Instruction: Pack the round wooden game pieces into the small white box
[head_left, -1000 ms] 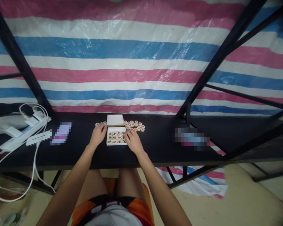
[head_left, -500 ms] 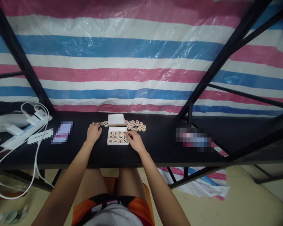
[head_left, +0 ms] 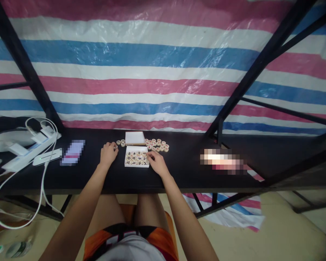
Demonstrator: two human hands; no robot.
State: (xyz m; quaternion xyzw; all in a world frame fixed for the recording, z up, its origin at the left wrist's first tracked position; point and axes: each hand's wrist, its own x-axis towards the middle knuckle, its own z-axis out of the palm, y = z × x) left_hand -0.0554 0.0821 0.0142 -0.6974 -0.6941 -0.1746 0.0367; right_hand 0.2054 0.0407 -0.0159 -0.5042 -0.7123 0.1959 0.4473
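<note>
An open white box [head_left: 137,166] holds rows of round Chinese chess pieces [head_left: 134,158] with black characters. My left hand [head_left: 108,155] is over the table to the left of the box, its fingers closed round a pale chess piece [head_left: 115,147]. Several loose pieces [head_left: 121,143] lie just beyond those fingertips. At the box's right edge is my right hand [head_left: 158,164], fingers curled and fingertips by the upper right corner; whatever they hold is hidden. Behind the box sits its white lid [head_left: 135,138], and to the right of that are many pieces with red characters [head_left: 158,145].
A blurred-out phone-like object [head_left: 72,152] lies left on the black table [head_left: 184,174]. Farther left are a white power strip [head_left: 29,152] with cables and a white slim device [head_left: 47,157]. A pixelated object [head_left: 222,161] lies at right. Striped sheeting [head_left: 141,87] hangs behind.
My right hand's fingertips have drawn back slightly to the right, from over the pieces to the box's edge. My left hand stays nearly in place. The pixelated object at right has become brighter.
</note>
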